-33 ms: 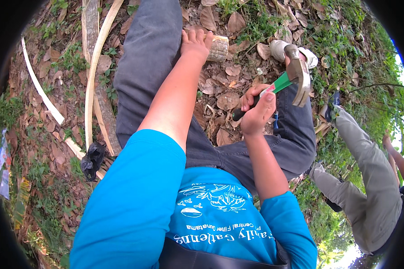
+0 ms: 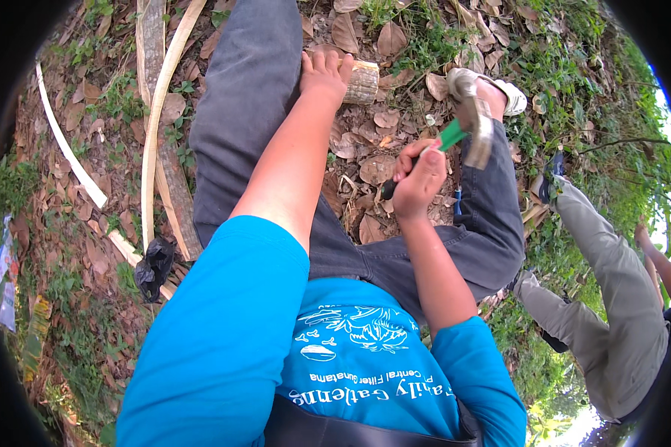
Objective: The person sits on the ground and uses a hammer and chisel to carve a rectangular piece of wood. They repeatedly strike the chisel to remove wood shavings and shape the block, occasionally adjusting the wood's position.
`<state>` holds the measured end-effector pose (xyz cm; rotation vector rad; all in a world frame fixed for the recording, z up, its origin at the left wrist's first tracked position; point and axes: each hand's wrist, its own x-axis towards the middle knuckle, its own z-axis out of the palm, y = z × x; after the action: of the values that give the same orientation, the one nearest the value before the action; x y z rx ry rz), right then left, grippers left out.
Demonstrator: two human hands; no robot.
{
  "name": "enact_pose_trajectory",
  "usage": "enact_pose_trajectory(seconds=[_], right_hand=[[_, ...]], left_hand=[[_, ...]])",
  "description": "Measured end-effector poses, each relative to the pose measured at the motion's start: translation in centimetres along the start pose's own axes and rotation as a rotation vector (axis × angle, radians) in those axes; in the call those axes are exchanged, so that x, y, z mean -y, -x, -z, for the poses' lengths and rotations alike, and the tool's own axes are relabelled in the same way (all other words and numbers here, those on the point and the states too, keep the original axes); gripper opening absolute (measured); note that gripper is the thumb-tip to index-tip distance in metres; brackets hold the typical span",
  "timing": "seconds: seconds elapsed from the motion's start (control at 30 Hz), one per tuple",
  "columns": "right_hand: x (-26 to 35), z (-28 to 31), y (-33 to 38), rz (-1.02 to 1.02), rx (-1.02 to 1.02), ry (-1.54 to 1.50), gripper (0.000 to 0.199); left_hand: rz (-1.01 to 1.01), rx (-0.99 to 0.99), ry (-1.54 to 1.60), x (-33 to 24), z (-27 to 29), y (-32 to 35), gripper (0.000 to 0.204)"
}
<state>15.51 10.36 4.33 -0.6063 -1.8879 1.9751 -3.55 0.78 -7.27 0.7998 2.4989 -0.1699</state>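
Observation:
A short piece of log [image 2: 361, 82] with bark lies on the leafy ground beyond my right-hand side of the outstretched left leg. My left hand [image 2: 324, 73] grips its left part from above, fingers curled over the far side. In my right hand [image 2: 417, 180] is a claw hammer [image 2: 479, 132], held by its green and black handle. The hammer's metal head is in the air, to the right of the log and in front of my right foot, slightly blurred. Nothing touches the head.
Long pale wood strips [image 2: 155, 127] and a rough plank [image 2: 173, 171] lie left of my leg, near a black plastic bag [image 2: 154, 270]. Another person's grey-trousered legs [image 2: 604, 231] are at the right. Dry leaves and green plants cover the ground.
My right hand and the hammer have shifted slightly to the left, and the hammer is now blurred. My left hand stays on the log.

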Motion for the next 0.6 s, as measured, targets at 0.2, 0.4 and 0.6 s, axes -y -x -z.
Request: enact_pose_trajectory(seconds=[0.2,0.4,0.6], right_hand=[[-7.8,1.9,-0.6,-0.282,-0.032,0.364,0.047],[4.3,-1.5,-0.8,0.024,0.058,-0.154,0.043],[-9.4,0.8,-1.4,-0.289,0.114,0.662,0.051]], left_hand=[[-0.029,-0.031,-0.010,-0.3,-0.2,-0.6,0.084],[-0.001,0.010,-0.023,0.5,0.0,0.8,0.086],[-0.033,0.011,0.040,-0.7,0.7,0.8,0.090]])
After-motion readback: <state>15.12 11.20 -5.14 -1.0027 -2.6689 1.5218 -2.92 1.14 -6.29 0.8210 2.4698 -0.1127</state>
